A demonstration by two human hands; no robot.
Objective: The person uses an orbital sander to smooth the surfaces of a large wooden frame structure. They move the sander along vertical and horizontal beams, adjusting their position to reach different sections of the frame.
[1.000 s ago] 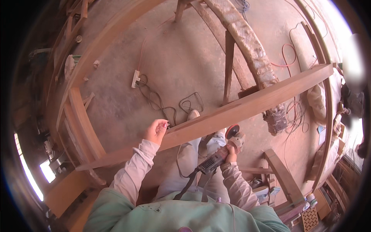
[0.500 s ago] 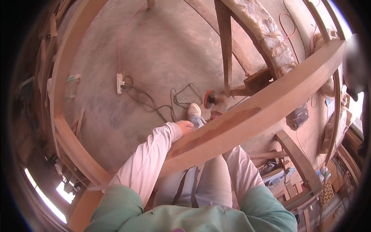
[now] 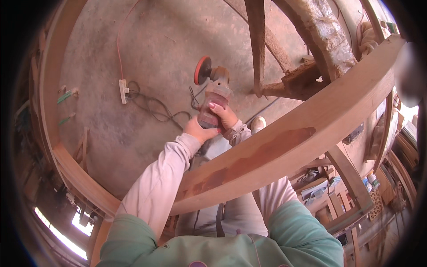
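Beyond the curved wooden beam, both my hands wrap round the body of an angle grinder, which has a round orange-rimmed sanding pad at its far end. My left hand grips the rear of the body from the left side. On the right side, my right hand closes on it, thumb lying on top; that forearm passes under the beam. The curved wooden beam slants across in front of me, with a dark reddish-brown patch along its face. The pad faces left, apart from the wood.
A white power strip with dark cables lies on the concrete floor. Curved wooden framing rises at the left. A plastic-wrapped curved piece and rough timber supports stand at the far right. Wood pieces and clutter lie at lower right.
The grinder has come up from behind the beam into open view, with both my hands now round it. My left hand has left the beam's edge. The whole view has shifted slightly.
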